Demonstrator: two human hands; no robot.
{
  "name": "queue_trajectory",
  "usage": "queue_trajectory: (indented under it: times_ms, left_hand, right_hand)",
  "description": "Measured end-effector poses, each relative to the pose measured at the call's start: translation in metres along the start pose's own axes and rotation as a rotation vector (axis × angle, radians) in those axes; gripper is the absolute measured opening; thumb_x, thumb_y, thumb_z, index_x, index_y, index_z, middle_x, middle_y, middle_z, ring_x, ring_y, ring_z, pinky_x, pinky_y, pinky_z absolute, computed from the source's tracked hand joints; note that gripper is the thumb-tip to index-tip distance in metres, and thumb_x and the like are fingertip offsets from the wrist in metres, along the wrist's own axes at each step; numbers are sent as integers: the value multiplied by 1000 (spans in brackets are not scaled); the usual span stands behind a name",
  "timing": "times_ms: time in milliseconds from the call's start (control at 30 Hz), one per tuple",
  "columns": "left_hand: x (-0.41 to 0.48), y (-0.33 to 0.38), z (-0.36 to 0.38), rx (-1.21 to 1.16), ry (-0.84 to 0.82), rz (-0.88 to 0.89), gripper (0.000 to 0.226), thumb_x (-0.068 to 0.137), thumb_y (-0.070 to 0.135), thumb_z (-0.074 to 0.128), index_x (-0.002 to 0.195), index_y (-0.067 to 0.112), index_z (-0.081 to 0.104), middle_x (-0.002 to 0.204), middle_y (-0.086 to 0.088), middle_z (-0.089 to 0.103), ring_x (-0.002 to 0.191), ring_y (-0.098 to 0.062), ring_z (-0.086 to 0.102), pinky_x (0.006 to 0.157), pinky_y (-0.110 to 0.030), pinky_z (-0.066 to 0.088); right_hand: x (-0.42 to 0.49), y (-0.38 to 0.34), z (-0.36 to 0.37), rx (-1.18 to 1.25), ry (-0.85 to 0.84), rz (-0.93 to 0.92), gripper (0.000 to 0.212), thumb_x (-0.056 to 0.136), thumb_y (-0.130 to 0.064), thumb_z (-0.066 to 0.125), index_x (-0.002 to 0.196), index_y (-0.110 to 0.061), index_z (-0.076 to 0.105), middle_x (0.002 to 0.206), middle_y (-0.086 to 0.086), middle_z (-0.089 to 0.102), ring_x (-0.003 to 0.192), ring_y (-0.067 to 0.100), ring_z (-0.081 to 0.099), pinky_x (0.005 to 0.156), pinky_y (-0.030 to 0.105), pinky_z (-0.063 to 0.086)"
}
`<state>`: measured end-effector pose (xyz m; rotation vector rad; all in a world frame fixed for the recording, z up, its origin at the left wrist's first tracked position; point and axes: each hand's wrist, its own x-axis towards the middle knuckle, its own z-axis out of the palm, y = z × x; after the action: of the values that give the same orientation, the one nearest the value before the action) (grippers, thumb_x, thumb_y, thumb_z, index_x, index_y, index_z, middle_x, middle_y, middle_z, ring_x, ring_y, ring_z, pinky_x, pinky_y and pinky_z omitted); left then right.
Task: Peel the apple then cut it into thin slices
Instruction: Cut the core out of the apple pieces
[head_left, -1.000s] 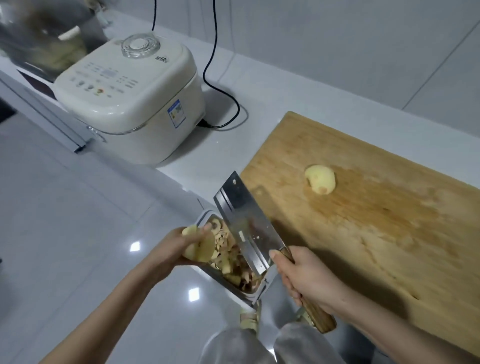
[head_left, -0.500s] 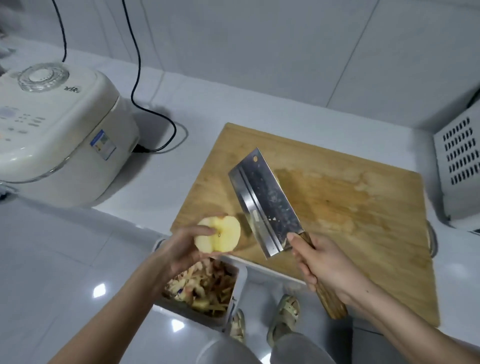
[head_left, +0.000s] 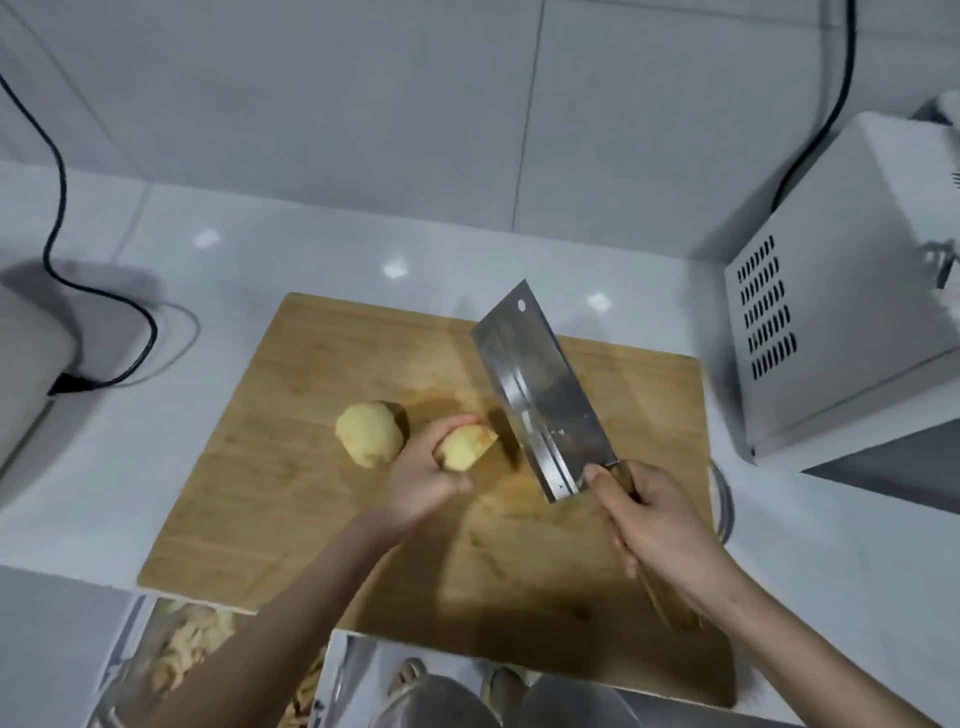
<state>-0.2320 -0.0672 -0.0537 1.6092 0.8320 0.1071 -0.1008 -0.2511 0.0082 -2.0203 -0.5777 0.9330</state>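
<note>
A peeled apple half (head_left: 370, 434) lies on the wooden cutting board (head_left: 291, 499), left of centre. My left hand (head_left: 423, 480) grips a second peeled apple half (head_left: 464, 446) just above the board, right beside the first. My right hand (head_left: 657, 525) holds a steel cleaver (head_left: 543, 395) by its wooden handle. The blade points away from me and hangs tilted over the board, just right of the held half.
A white vented appliance (head_left: 831, 291) stands at the right. A cream rice cooker (head_left: 26, 364) with a black cord (head_left: 104, 306) sits at the left edge. A bin of apple peelings (head_left: 192, 649) is below the counter's front edge at lower left.
The view swung from the peel bin up to the board. My left hand carried the apple half from over the bin onto the board; the cleaver moved right and farther back.
</note>
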Motion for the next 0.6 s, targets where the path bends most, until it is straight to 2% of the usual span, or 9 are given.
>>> queue_trajectory:
  times_ms: [67, 133, 167, 267, 367, 467, 533, 600]
  left_hand:
    - [15, 8, 21, 266, 91, 72, 69, 70, -3, 68, 130, 27, 51, 127, 2, 51, 117, -15, 47, 94, -19, 35]
    - [28, 13, 38, 428, 147, 112, 71, 73, 5, 71, 137, 21, 45, 134, -2, 45, 122, -16, 43, 95, -10, 24]
    - [34, 14, 45, 468, 157, 109, 72, 74, 11, 73, 138, 20, 43, 137, -3, 42, 124, -17, 42, 98, -12, 24]
    - [50, 16, 55, 619, 109, 46, 81, 72, 35, 78, 141, 23, 38, 140, -6, 36, 127, -23, 40, 107, -30, 30]
    - [60, 24, 50, 838, -123, 24, 96, 66, 51, 78, 144, 22, 31, 145, -10, 31, 133, -29, 31, 110, -38, 25]
    - [69, 34, 39, 1016, -343, 73, 89, 74, 38, 76, 147, 17, 29, 144, -9, 38, 132, -26, 31, 105, -28, 22]
    - [75, 37, 31, 999, -387, 91, 84, 75, 25, 77, 145, 17, 33, 138, -9, 42, 127, -26, 36, 102, -26, 25]
    - [82, 38, 27, 1022, -416, 178, 87, 70, 25, 80, 144, 21, 35, 142, -7, 37, 131, -25, 32, 106, -29, 23]
  right_hand:
    - [8, 5, -12, -34, 3, 16, 37, 94, -34, 50, 68, -9, 46, 44, 5, 45, 32, 17, 43, 46, 32, 44]
    - [16, 10, -22, -77, -1, 26, 36, 94, -35, 50, 70, -8, 47, 46, 5, 46, 33, 15, 45, 45, 31, 44]
    - [20, 12, -26, -99, -4, 30, 36, 94, -35, 49, 69, -10, 47, 46, 3, 46, 33, 14, 45, 44, 30, 44]
    - [30, 19, -34, -136, -12, 35, 34, 95, -36, 48, 68, -15, 47, 43, -3, 46, 33, 11, 45, 43, 26, 45]
    - [38, 27, -38, -157, -12, 25, 35, 94, -37, 49, 66, -16, 47, 38, -4, 46, 32, 9, 46, 47, 30, 49]
    - [43, 33, -41, -162, 34, 23, 37, 93, -37, 50, 61, -18, 46, 37, -4, 46, 32, 9, 46, 47, 35, 49]
    - [45, 35, -42, -137, 69, 32, 38, 93, -35, 52, 60, -18, 46, 40, -4, 46, 34, 9, 46, 46, 34, 47]
    - [46, 37, -41, -110, 88, 62, 37, 93, -34, 52, 60, -18, 47, 46, -2, 49, 39, 11, 48, 47, 32, 43]
